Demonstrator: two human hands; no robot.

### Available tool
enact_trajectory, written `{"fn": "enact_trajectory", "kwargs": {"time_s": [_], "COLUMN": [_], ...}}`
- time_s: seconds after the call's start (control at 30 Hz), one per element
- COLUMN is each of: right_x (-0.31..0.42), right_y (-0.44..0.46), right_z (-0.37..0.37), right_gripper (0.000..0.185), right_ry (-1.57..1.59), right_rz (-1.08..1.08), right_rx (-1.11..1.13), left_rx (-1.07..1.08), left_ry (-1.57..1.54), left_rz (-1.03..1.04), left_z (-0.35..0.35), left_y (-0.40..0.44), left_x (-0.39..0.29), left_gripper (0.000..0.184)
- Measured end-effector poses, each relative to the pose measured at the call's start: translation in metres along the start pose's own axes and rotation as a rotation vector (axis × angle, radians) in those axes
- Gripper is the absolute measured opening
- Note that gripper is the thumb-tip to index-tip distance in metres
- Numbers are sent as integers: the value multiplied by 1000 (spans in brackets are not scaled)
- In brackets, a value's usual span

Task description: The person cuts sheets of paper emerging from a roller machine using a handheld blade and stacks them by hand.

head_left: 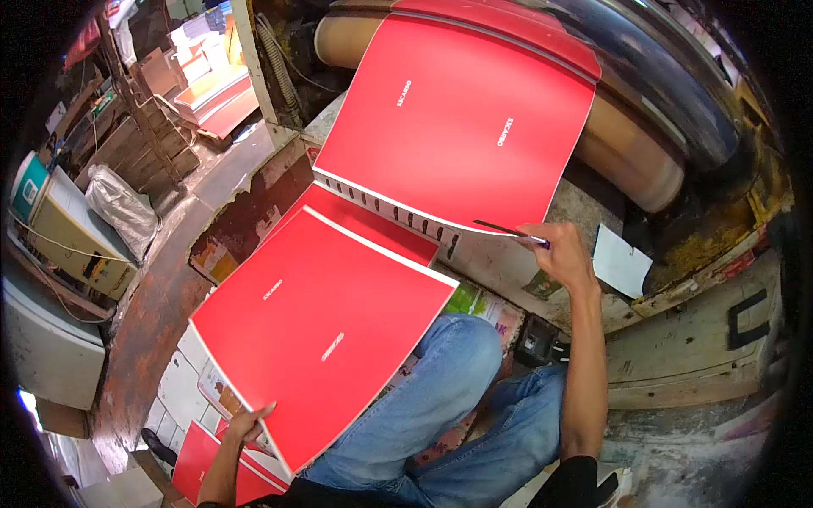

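Observation:
My left hand (246, 425) is closed on the lower-left edge of a red printed sheet (313, 313) with white borders and small white lettering. This sheet slants above my legs. My right hand (561, 252) is wrapped around a slim tool (508, 229), with a thin dark blade-like end and a purple and white handle. The tool lies along the lower edge of another red sheet (449, 118), which comes down over the machine's rollers. Whether the blade touches that edge I cannot tell. Under the two sheets, part of a further red surface (373, 224) shows.
A large dark shiny roller (677, 93) and a brown roller (635, 152) stand behind the upper sheet. A white paper piece (621, 261) lies right of my right hand. More red sheets (199, 461) are at lower left. A silver bag (120, 207) stands at left.

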State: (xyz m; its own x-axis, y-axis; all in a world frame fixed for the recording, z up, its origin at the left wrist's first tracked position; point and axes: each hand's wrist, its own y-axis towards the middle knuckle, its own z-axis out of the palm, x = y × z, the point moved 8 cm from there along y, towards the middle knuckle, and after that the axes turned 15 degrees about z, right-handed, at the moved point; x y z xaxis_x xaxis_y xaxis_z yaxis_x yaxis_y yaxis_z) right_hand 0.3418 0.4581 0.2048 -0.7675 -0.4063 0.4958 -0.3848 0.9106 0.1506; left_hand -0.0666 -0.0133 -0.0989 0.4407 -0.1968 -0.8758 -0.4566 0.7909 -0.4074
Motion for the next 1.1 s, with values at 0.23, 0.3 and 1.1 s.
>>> {"fn": "enact_trajectory", "kwargs": {"time_s": [0.23, 0.3, 1.1], "right_x": [12, 11, 73], "right_y": [-15, -18, -87], "right_z": [5, 10, 15], "right_gripper": [30, 32, 23], "right_ry": [-37, -121, 335], "right_rz": [-39, -196, -257], "right_rx": [-7, -21, 1162], "left_rx": [-85, -122, 297], "left_ry": [-92, -11, -686], "left_rz": [63, 50, 75], "left_z": [63, 82, 347], "left_y": [129, 152, 81], "left_x": [42, 38, -69], "left_gripper": [47, 45, 41]}}
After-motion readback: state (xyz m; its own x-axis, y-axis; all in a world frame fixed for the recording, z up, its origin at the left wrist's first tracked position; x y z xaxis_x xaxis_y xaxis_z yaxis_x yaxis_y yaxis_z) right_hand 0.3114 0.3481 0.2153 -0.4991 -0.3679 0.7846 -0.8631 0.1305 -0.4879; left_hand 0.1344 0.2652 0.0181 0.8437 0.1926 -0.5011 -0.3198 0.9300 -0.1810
